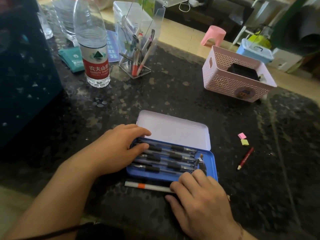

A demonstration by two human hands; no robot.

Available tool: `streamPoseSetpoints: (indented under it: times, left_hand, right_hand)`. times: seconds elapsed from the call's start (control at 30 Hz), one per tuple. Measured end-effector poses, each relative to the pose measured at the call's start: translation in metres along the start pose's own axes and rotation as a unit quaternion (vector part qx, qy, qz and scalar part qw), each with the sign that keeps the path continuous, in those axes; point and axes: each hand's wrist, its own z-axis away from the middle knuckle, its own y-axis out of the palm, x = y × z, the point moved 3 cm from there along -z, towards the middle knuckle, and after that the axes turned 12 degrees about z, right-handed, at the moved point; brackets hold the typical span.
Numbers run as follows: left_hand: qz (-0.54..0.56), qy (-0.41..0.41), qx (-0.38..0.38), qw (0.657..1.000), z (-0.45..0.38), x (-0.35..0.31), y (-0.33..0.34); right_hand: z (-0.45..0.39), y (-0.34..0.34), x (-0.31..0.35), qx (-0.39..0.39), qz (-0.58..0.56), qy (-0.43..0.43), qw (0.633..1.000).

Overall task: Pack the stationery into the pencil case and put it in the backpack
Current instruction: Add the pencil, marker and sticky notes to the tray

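Head view: pencil case [210, 163] lies between hands.

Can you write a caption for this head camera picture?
Left hand steadies pens in the open pencil case; right hand touches a white pen.

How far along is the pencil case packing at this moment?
Partly done. Several black-grip pens already lie in the open pencil case, steadied by the left hand. The right hand touches a white pen lying on the table in front. Left: red pencil, two erasers, closing the lid. No backpack is clearly visible.
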Motion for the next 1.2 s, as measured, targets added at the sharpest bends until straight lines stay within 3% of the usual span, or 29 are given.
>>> streamPoseSetpoints:
  times: [0.17,0.27,0.37,0.53,0.7,0.73,0.83,0.9,1.0,1.07,1.2]
  left_hand:
    - [0.003,-0.005,0.002,1.0,0.001,0.0,0.0]
    - [0.005,-0.007,0.001,1.0,0.001,0.0,-0.001]
    - [0.002,-0.008,0.003,1.0,0.001,-0.002,-0.001]
    - [-0.004,-0.009,0.011,1.0,0.0,-0.001,-0.001]
    - [-0.041,0.01,0.054,0.998,0.001,-0.004,0.001]
    - [-0.047,0.008,0.071,0.996,0.002,-0.005,0.002]
    - [-0.063,0.001,0.095,0.993,0.003,-0.005,0.003]
    - [-0.069,-0.002,0.099,0.993,0.004,-0.005,0.004]
    - [-0.067,-0.001,0.098,0.993,0.004,-0.005,0.004]
    - [-0.063,-0.002,0.095,0.993,0.004,-0.005,0.004]
    - [-0.048,-0.011,0.097,0.994,0.005,-0.005,0.002]
  right_hand:
    - [0.002,-0.004,-0.004,-0.006,-0.011,-0.038,0.999]
    - [-0.001,-0.012,-0.017,-0.082,-0.093,0.049,0.991]
    - [-0.007,-0.008,-0.024,-0.064,-0.079,0.114,0.988]
    - [-0.01,0.004,-0.023,-0.027,-0.09,0.103,0.99]
    - [-0.01,-0.011,-0.024,-0.037,-0.109,0.028,0.993]
    - [-0.009,-0.016,-0.037,-0.054,-0.113,0.053,0.991]
    - [0.009,-0.02,-0.11,-0.091,-0.088,0.233,0.964]
    - [0.03,-0.005,-0.159,-0.005,-0.013,0.293,0.956]
    - [0.06,0.026,-0.195,0.169,0.087,0.27,0.944]
    - [0.067,0.033,-0.205,0.168,0.076,0.253,0.95]
    - [0.054,0.013,-0.189,0.065,0.052,0.224,0.971]
